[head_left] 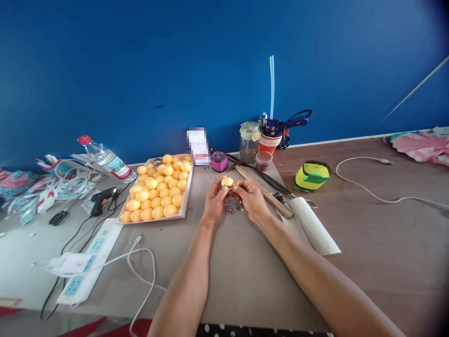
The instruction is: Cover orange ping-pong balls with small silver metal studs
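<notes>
Left hand (213,200): holds glossy, round ball (228,181)
Right hand (250,199): pinches its side
Box (188,196): shallow, near bench's (245,281) back edge

One head-worn view, facing forward and down across a table (242,281).
It looks from above the forearms (189,262), which run from the bottom edge to the left hand (214,200) and right hand (250,196) near the centre. The view is near but wide, taking in the table's front edge below and the wall (224,61) facing it above.
</notes>
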Available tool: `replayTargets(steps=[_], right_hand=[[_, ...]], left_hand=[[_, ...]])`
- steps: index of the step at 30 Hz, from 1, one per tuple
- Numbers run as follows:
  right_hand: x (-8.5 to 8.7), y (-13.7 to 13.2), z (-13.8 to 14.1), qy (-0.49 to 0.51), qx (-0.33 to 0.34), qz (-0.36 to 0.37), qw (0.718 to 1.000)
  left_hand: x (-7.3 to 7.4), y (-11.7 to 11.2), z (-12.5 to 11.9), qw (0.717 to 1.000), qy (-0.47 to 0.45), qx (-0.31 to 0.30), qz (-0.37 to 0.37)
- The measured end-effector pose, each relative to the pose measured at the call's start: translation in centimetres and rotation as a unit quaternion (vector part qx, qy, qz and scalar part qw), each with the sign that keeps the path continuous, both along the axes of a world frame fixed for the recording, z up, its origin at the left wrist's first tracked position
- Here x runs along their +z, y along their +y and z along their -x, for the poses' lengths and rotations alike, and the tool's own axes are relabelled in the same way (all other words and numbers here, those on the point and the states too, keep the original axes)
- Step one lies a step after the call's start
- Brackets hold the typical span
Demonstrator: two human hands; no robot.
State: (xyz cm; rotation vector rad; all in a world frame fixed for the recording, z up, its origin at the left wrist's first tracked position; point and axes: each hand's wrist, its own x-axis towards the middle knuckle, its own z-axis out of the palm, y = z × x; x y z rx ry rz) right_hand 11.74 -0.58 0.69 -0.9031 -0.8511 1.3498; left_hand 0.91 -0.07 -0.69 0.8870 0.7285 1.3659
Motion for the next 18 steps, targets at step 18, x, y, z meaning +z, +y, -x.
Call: replayTargets(steps=[18], right_hand=[[-0.6,1.2,-2.7,-0.449,-0.069,-0.084,0.887]], left_hand=[[1.1,0.2,0.4,0.992,-0.112,-0.013,0.048]])
